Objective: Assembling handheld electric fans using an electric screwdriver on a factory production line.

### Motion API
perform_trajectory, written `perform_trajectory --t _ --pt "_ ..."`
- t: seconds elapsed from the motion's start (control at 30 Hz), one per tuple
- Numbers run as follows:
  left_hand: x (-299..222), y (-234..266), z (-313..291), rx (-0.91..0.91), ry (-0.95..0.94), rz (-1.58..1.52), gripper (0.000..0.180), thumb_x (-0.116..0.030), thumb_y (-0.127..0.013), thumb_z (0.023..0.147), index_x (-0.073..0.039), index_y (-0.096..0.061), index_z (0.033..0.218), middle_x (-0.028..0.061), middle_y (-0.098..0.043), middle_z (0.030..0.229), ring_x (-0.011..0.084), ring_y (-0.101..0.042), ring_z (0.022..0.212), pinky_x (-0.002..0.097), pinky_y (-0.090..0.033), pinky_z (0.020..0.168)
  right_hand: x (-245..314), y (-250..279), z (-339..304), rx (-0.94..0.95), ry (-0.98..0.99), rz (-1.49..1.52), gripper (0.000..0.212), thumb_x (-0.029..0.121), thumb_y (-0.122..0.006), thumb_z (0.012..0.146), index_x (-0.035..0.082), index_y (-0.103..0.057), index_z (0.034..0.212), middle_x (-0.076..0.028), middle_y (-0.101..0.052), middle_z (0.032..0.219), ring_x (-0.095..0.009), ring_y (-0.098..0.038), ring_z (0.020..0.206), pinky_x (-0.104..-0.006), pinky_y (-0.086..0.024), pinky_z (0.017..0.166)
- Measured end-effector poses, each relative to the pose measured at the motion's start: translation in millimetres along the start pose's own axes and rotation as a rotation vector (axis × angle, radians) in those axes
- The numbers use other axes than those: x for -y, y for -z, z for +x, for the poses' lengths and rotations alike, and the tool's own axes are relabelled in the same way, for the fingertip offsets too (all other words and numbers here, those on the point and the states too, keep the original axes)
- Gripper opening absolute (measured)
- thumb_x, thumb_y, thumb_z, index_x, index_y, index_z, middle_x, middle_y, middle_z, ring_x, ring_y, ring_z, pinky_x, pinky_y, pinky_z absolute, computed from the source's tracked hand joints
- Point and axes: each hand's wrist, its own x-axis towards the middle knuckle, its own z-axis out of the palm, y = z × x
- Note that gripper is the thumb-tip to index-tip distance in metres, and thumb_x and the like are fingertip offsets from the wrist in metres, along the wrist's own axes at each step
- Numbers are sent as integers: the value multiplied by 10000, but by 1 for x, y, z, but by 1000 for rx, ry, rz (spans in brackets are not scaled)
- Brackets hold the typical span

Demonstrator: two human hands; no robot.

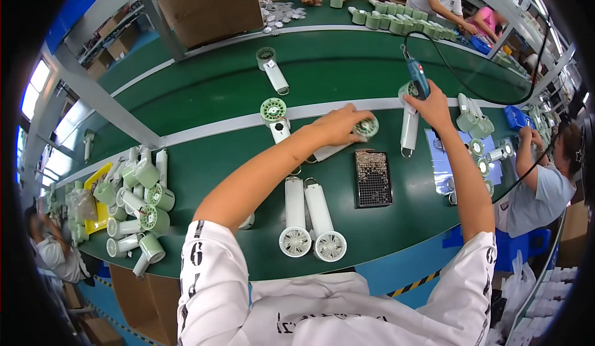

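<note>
My left hand (339,126) is closed around the pale green head of a handheld fan (367,127), whose white handle runs partly hidden beneath the hand and wrist. In my right hand (432,105) is a blue electric screwdriver (418,73), held over a second handheld fan (408,129) that lies with its white handle toward me. Whether the screwdriver's tip touches that fan is hidden. Between my arms lies a black screw tray (373,178) with a grid and many small screws. Left of it are two white fans (294,209) (320,219), heads toward me.
More fans lie beyond my left arm, one with a green grille (273,109) and another (273,70) on the green belt. A pile of fans (141,197) covers the left side. A black cable (471,95) loops at right. Co-workers sit across and at right, near a blue bin (515,118).
</note>
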Motion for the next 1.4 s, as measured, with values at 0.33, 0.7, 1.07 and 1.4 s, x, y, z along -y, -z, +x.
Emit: perform_trajectory --t 0.33,0.7,1.07,1.4 --pt "19 22 -71 -408 548 472 699 -379 -740 836 -135 -479 1437 220 -450 1269 426 -419 1255 586 -333 1035 101 -113 14 198 30 136 650 452 -863 654 5 -655 1079 -168 -714 912 -323 -718 846 -396 -555 776" --pt "5 25 -150 -571 544 219 867 -572 -645 878 -139 -323 1557 329 -180 1587 510 -175 1470 619 -202 1165 103 -157 -24 326 64 309 743 466 -862 722 -15 -592 1219 -70 -645 776 -141 -592 540 -316 -494 516" --pt "-120 -5 -317 -235 401 60 715 -454 -745 843 -201 -505 1467 233 -406 1479 435 -476 1244 497 -431 1055 125 -16 -253 686 -328 386 684 250 -799 840 -24 -508 1396 -140 -667 1256 -174 -629 1111 -335 -485 976" --pt "-157 -50 -290 -318 492 168 769 -518 -792 764 -345 -491 1450 188 -432 1406 524 -323 1354 620 -471 942 132 -35 -302 637 -261 677 761 171 -834 748 -71 -499 1387 -168 -587 1335 -245 -542 1258 -398 -386 1111"
